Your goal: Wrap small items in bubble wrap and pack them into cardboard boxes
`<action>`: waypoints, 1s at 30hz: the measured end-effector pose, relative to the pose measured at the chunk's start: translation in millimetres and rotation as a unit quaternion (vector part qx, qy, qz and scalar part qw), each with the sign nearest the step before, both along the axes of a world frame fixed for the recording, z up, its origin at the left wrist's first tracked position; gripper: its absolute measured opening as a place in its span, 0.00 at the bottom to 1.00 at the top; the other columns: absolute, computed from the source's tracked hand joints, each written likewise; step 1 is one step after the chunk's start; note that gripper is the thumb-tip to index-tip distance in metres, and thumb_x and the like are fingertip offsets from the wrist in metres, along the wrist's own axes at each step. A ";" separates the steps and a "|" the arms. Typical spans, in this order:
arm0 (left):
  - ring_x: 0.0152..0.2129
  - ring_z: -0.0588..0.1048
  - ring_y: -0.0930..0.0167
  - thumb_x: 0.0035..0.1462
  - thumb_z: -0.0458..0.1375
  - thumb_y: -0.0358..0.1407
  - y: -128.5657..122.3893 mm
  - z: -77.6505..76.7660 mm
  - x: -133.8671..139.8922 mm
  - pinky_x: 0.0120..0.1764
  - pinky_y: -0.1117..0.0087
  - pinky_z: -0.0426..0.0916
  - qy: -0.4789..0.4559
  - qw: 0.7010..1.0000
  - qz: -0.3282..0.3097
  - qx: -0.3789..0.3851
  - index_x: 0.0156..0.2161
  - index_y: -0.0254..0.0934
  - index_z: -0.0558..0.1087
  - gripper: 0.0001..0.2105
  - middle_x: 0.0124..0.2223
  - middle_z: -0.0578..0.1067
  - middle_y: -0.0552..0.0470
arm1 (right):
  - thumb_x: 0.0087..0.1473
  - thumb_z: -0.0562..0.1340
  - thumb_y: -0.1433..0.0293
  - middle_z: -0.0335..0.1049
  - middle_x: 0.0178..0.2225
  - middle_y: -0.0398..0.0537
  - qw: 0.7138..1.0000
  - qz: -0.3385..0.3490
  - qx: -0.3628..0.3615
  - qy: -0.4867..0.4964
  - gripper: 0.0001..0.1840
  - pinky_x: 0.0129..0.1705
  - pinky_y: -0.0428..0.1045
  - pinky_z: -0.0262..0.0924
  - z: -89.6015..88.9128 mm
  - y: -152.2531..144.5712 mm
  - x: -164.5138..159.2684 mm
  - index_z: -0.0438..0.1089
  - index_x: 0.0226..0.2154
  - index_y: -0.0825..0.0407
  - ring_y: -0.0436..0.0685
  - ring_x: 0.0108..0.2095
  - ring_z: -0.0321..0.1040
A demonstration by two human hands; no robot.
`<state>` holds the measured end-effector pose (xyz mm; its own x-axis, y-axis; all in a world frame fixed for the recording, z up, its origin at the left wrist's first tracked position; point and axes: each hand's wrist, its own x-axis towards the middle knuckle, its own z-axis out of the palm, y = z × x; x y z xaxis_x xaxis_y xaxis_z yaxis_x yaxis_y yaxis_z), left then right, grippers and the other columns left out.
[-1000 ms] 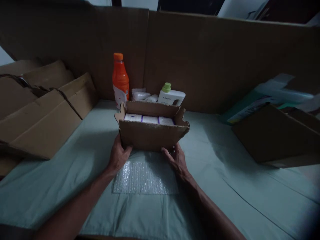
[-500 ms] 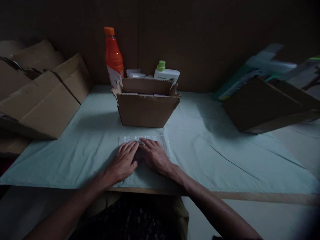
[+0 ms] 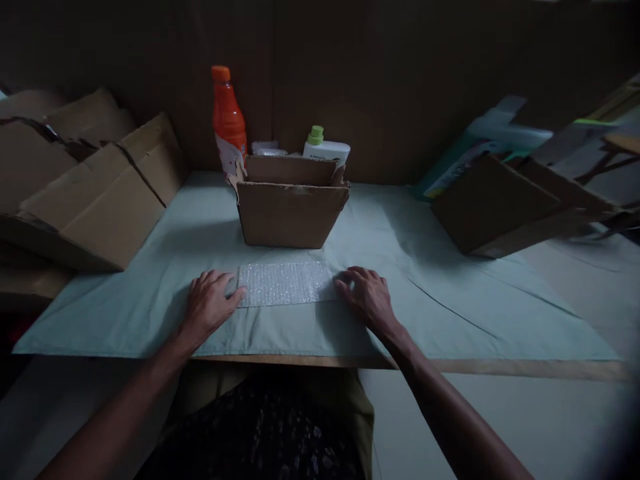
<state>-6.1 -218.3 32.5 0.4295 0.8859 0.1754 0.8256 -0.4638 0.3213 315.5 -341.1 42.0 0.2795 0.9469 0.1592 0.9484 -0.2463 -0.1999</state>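
A flat rectangle of clear bubble wrap (image 3: 283,285) lies on the green cloth in front of me, between my two hands. At its left edge is my left hand (image 3: 210,300), thumb tip by the edge and fingers apart and slightly bent. My right hand (image 3: 367,297) rests at the right edge, its thumb by the wrap and its fingers curved over the cloth. Neither hand grips the wrap. Just beyond it stands an open cardboard box (image 3: 290,217); its inside is mostly hidden.
Behind the box stand an orange-red bottle (image 3: 230,120) and a white bottle with a green cap (image 3: 327,149). Larger cardboard boxes (image 3: 100,207) sit at left. At right, a tilted box (image 3: 495,207) stands by a teal bottle (image 3: 450,160). The table's front edge (image 3: 300,361) is near me.
My hands have moved apart from the middle of the bubble wrap to its two sides, uncovering it. The view has shifted slightly.
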 end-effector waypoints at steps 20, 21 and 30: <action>0.34 0.80 0.69 0.60 0.51 0.32 -11.7 51.2 25.5 0.38 0.70 0.74 -0.239 0.950 -0.201 -0.029 0.42 0.39 0.82 0.15 0.38 0.83 0.49 | 0.63 0.57 0.66 0.78 0.32 0.46 0.943 0.142 0.197 0.229 0.14 0.36 0.49 0.69 49.7 -1.1 -14.3 0.78 0.42 0.48 0.55 0.32 0.75; 0.34 0.80 0.69 0.61 0.52 0.32 -7.0 68.3 26.3 0.39 0.70 0.75 -0.244 0.949 -0.197 0.023 0.41 0.39 0.82 0.15 0.38 0.83 0.49 | 0.63 0.57 0.66 0.79 0.35 0.47 0.935 0.147 0.252 0.200 0.13 0.39 0.50 0.70 65.5 2.4 -13.5 0.78 0.39 0.48 0.56 0.35 0.76; 0.34 0.76 0.68 0.55 0.54 0.33 111.9 196.9 71.0 0.43 0.66 0.69 -0.160 0.972 -0.118 0.124 0.41 0.33 0.81 0.15 0.35 0.80 0.50 | 0.58 0.59 0.69 0.80 0.40 0.48 0.951 0.165 0.246 0.088 0.17 0.39 0.49 0.67 188.4 127.2 22.7 0.79 0.47 0.52 0.54 0.35 0.74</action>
